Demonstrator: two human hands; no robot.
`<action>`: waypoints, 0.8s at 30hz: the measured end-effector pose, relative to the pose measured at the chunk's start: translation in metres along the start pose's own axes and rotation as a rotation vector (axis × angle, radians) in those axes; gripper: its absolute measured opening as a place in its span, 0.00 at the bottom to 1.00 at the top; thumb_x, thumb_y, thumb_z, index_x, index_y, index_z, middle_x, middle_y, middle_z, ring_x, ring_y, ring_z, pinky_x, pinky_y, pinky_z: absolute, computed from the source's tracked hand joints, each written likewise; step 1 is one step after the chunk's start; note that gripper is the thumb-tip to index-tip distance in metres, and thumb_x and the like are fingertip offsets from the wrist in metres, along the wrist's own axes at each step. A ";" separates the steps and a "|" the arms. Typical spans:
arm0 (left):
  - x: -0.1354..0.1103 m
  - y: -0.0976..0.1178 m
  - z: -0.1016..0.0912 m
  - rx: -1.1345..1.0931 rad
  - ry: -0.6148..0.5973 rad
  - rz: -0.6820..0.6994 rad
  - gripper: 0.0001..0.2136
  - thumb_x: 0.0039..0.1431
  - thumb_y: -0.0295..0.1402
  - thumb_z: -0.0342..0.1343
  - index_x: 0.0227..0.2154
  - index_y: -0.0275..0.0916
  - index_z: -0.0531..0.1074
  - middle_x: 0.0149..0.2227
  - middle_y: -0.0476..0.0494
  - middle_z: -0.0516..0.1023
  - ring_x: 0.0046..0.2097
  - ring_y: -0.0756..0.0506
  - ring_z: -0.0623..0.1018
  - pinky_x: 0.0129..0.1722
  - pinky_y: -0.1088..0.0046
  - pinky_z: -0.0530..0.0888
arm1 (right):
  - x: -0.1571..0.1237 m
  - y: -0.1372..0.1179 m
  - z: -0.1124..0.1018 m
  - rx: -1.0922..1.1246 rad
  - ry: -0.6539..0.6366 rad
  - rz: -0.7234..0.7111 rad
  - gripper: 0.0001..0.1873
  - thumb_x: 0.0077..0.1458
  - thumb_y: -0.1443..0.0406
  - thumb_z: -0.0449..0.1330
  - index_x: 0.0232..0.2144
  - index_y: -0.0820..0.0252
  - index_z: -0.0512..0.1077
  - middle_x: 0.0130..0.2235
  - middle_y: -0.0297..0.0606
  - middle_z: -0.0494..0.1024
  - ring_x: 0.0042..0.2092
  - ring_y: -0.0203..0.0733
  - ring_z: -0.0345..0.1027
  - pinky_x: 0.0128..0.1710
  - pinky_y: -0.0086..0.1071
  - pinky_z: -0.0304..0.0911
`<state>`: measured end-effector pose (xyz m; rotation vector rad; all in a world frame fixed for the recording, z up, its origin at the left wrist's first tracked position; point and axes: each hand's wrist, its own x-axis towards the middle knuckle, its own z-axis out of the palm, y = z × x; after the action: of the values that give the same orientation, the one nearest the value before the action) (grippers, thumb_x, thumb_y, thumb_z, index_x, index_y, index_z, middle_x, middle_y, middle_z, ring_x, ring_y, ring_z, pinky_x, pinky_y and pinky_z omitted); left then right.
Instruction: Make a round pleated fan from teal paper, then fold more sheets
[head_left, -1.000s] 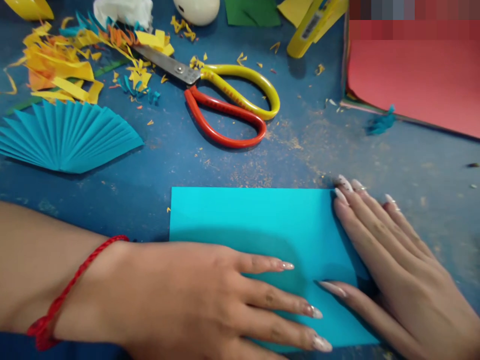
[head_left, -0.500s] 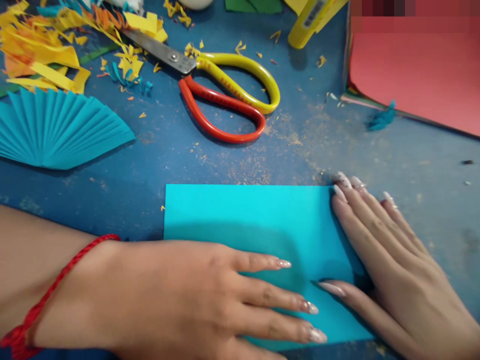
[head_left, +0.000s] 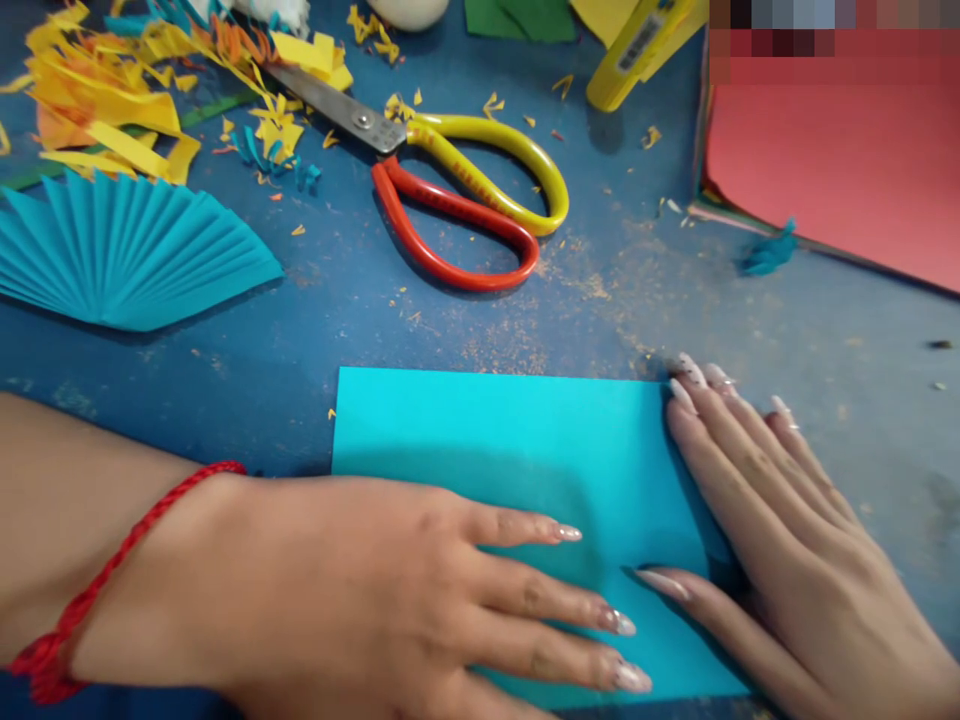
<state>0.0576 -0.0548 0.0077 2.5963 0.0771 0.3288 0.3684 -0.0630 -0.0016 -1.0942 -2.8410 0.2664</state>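
Observation:
A bright turquoise sheet of paper lies flat on the blue table in front of me. My left hand, with a red braided cord at the wrist, rests palm down across the paper's lower left part, fingers stretched out and spread. On the paper's right edge lies my right hand. Its fingers are straight, reaching the top right corner, and its thumb stands apart over the sheet. The lower left of the paper is hidden under my left hand.
Scissors with one yellow and one red handle lie beyond the paper. A pleated turquoise paper fan is at left, below yellow and orange paper scraps. A yellow tube and a stack of red paper sit at the back right.
The view has shifted slightly, so the scissors, fan and scraps appear a little further right. Both hands keep their places on the paper, with no clear movement.

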 end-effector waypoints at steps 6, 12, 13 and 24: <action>0.001 -0.002 -0.003 0.017 -0.057 0.032 0.23 0.63 0.43 0.57 0.61 0.50 0.77 0.69 0.60 0.70 0.74 0.49 0.64 0.72 0.75 0.64 | -0.001 0.000 0.001 -0.007 0.015 0.018 0.44 0.69 0.55 0.52 0.77 0.69 0.42 0.79 0.41 0.42 0.79 0.47 0.36 0.79 0.39 0.32; 0.001 -0.003 -0.003 -0.026 -0.068 0.019 0.22 0.66 0.41 0.54 0.60 0.51 0.78 0.69 0.61 0.70 0.73 0.52 0.64 0.73 0.79 0.61 | -0.002 0.000 0.002 -0.012 0.021 0.018 0.44 0.69 0.54 0.52 0.77 0.68 0.43 0.79 0.41 0.43 0.79 0.48 0.37 0.79 0.39 0.32; 0.001 -0.003 -0.003 -0.043 -0.062 0.013 0.21 0.66 0.40 0.55 0.60 0.51 0.78 0.69 0.61 0.70 0.73 0.52 0.64 0.73 0.79 0.61 | -0.002 -0.001 0.002 -0.013 0.022 0.017 0.44 0.69 0.55 0.52 0.77 0.68 0.43 0.79 0.41 0.43 0.79 0.48 0.37 0.79 0.39 0.32; 0.014 -0.004 -0.016 -0.174 -0.266 -0.145 0.24 0.72 0.39 0.46 0.68 0.57 0.67 0.70 0.75 0.60 0.74 0.59 0.57 0.73 0.86 0.56 | -0.003 -0.004 -0.001 -0.023 -0.031 0.091 0.44 0.69 0.54 0.49 0.79 0.55 0.35 0.78 0.40 0.44 0.76 0.63 0.45 0.74 0.64 0.53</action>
<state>0.0669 -0.0419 0.0217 2.4219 0.1355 -0.0608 0.3687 -0.0677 -0.0002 -1.2362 -2.8324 0.2601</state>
